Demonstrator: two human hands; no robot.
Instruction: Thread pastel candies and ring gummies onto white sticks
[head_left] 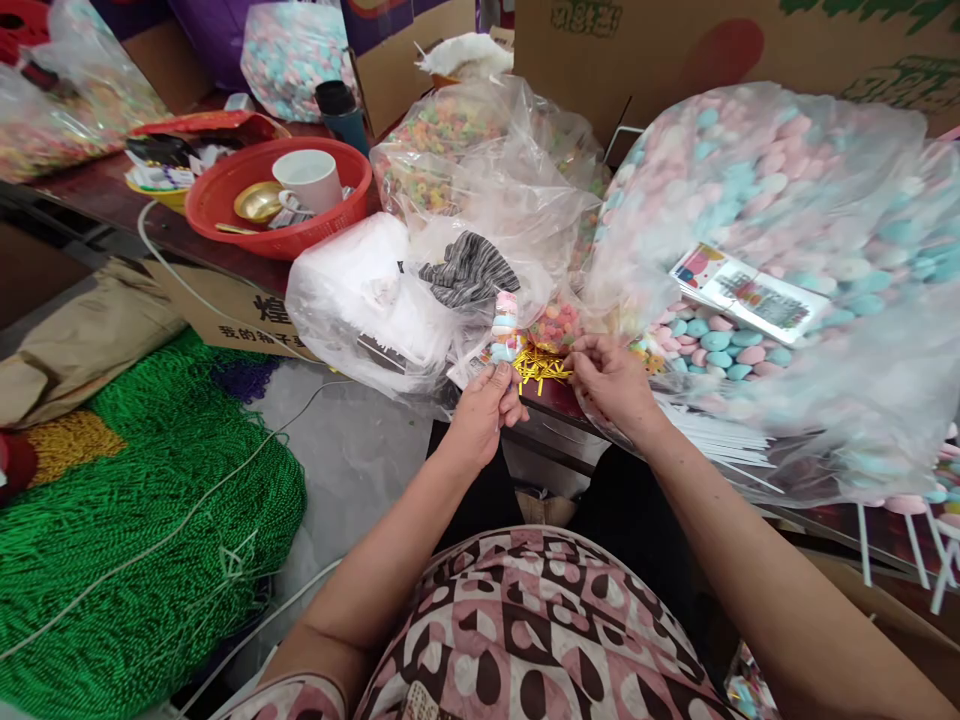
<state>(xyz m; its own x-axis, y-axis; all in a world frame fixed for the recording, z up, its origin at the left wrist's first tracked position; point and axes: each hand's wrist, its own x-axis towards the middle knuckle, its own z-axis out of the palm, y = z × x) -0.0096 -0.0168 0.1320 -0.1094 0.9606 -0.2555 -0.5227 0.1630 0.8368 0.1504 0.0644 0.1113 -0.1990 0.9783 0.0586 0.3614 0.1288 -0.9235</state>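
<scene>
My left hand (484,408) is closed on the lower end of a marshmallow candy skewer (505,315), which stands upright with pink, white and blue pieces. Gold twist ties (540,368) lie in a small pile at the table edge, between my two hands. At the right side of that pile my right hand (611,382) has its thumb and fingers pinched together. It touches or nearly touches a gold tie; whether one is between the fingertips is too small to tell. Behind the ties are red and orange gummy candies (555,328).
A large bag of pastel marshmallows (795,190) with a stack of printed cards (750,290) fills the right. White sticks (712,435) lie below it. A red basin (277,230) holding a mug (307,180) stands left. Green cords (150,520) cover the lower left.
</scene>
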